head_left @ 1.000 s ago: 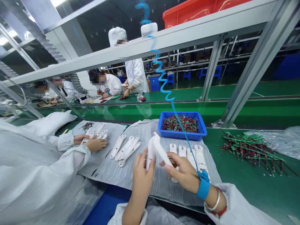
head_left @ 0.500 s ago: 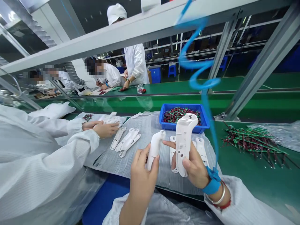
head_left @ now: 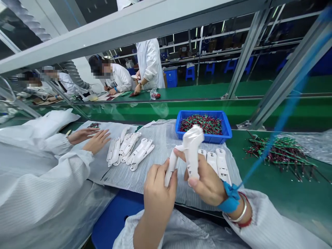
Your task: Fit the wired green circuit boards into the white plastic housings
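right hand [head_left: 209, 181] gripping white casing [head_left: 192, 149], swinging it toward 9 o'clock | left hand [head_left: 158, 188] pinching second casing [head_left: 170, 171] | both nearing, handling seemingly continuing

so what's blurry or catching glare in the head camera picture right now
Head view: the thin blue cord is smeared towards the upper right; the white curved plastic piece in the right hand looks slightly blurred and washed out at its top; the glossy green panel carries pale reflections; the blue rectangular plastic bin looks fairly sharp.
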### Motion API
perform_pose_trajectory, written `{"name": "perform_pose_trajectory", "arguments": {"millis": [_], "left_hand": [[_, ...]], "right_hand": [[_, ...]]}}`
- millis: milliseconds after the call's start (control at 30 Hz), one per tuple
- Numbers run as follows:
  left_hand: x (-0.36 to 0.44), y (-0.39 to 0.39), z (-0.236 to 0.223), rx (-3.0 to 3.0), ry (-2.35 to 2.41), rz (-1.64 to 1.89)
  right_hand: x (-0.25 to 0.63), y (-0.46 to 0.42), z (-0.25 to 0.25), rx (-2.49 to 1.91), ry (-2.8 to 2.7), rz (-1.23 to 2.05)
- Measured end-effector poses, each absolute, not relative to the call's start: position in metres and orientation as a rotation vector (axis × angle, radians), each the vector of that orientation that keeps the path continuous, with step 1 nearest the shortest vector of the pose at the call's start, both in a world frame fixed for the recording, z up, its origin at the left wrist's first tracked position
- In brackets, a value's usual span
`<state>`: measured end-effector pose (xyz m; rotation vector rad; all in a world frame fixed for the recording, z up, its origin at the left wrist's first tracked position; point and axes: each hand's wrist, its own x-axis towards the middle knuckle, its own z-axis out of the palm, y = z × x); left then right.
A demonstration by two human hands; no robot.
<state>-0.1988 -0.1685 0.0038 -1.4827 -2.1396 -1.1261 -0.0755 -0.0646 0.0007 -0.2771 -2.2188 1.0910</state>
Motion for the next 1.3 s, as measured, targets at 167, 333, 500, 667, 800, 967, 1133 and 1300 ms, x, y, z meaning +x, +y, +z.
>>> {"name": "perform_pose_trajectory", "arguments": {"millis": [167, 333, 500, 667, 800, 967, 1133, 1300], "left_hand": [[-0.199, -0.167, 0.002, -1.488, -2.183, -1.111], [-0.208, -0.164, 0.007, -1.477, -2.32, -1.13], [-0.234, -0.135, -0.022, -1.504, -2.564, -1.02], [-0.233, -0.107, -0.062, -1.601, -2.645, -0.85], [-0.23, -0.107, -0.072, -1.605, -2.708, -0.63], [-0.26, -0.12, -0.054, -1.547, -2.753, -0.384], [-0.323, -0.154, -0.023, -1.283, -2.805, -0.264], [-0.348, -0.178, -0.032, -1.263, -2.815, -0.366]], "right_hand": [[-0.078, -0.07, 0.001, -0.155, -1.959, 1.575], [-0.076, -0.056, 0.002, -0.621, -1.777, 1.342], [-0.086, -0.044, -0.002, -1.309, -2.344, 0.775], [-0.114, -0.059, -0.015, -1.22, -2.808, 0.396], [-0.132, -0.063, -0.016, -1.131, -2.877, 0.382], [-0.132, -0.061, -0.008, -1.048, -2.934, 0.37], [-0.129, -0.052, 0.023, -0.765, -3.028, 0.322], [-0.19, -0.027, 0.03, -0.381, -3.078, 0.296]]}}
